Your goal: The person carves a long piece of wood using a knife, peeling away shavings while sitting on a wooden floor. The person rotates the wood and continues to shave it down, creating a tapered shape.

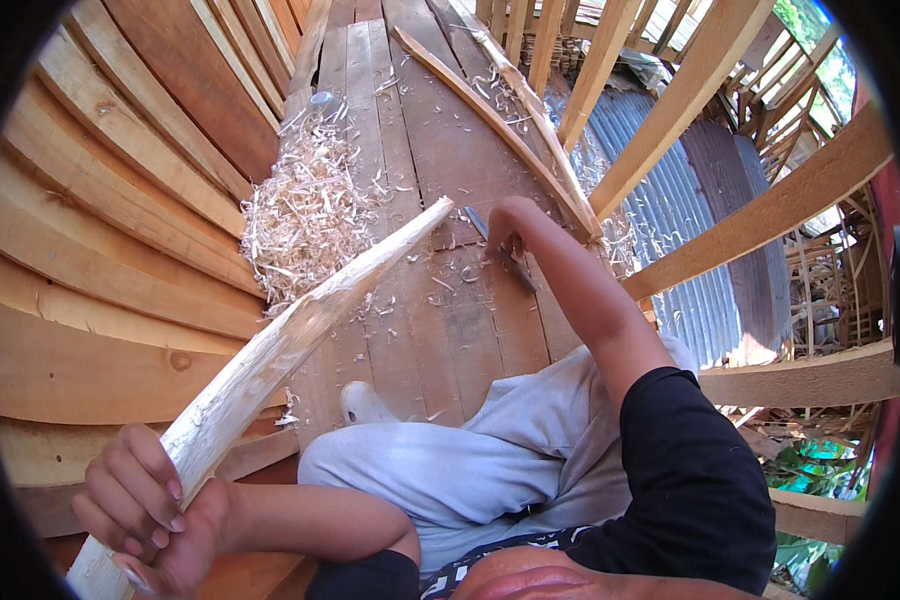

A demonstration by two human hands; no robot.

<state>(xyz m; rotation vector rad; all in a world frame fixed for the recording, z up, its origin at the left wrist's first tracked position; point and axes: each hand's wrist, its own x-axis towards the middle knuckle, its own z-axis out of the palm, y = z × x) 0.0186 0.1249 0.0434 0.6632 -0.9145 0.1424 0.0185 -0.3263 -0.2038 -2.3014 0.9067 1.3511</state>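
Note:
A pale, stripped wooden pole (288,340) slants from the lower left up to the middle of the view, tapering to its far tip. My left hand (150,515) is wrapped round its thick near end. Past the tip, to its right, my right hand (510,236) is bent at the wrist and closed on a knife (520,272). A narrow bluish blade end shows on the far side of the hand and a dark length on the near side. The knife is apart from the pole. My right fingers are partly hidden behind the wrist.
Curled wood shavings (305,220) lie heaped by the plank wall (120,190) on the left, with a clear round container (323,103) beyond. Long wood strips (490,105) lie at the right of the board floor (450,330). A slatted railing (690,100) borders corrugated metal sheets (670,230).

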